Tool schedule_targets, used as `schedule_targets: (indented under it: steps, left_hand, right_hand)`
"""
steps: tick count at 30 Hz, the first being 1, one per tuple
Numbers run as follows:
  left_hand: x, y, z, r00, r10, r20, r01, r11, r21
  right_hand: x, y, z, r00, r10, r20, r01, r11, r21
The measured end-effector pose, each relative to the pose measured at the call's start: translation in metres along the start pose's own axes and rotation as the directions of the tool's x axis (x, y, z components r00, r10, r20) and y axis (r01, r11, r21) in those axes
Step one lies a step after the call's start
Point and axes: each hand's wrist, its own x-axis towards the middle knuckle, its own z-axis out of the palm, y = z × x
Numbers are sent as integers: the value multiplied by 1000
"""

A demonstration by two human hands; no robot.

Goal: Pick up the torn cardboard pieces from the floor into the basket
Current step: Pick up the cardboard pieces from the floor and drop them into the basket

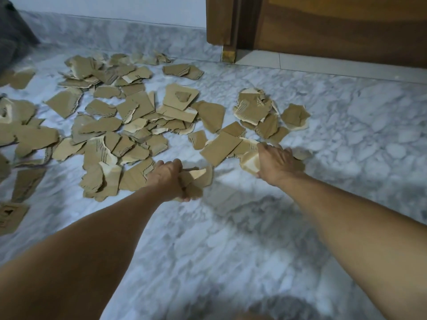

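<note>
Several torn brown cardboard pieces (136, 107) lie scattered over the grey marble floor (231, 239), mostly at the left and centre, with a smaller heap (256, 109) to the right. My left hand (167, 181) grips a few cardboard pieces (196, 179) just above the floor at the near edge of the pile. My right hand (276, 161) holds a pale curled cardboard piece (250, 162) and reaches down among the pieces beside a flat rectangular piece (220, 147). No basket is in view.
A wooden door and frame (323, 28) stand at the back right, with a marble skirting (115, 31) along the wall. A dark grey fabric thing (11, 35) sits at the far left. Bare floor stretches near me and to the right.
</note>
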Motion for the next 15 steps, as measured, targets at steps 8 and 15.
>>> schedule_targets:
  steps: [8, 15]
  left_hand:
    - [50, 44, -10, 999, 45, 28, -43, 996, -77]
    - [94, 79, -19, 986, 147, 81, -150, 988, 44]
  right_hand:
    - [46, 25, 9, 991, -114, 66, 116, 993, -23]
    - [77, 43, 9, 948, -138, 287, 97, 983, 153]
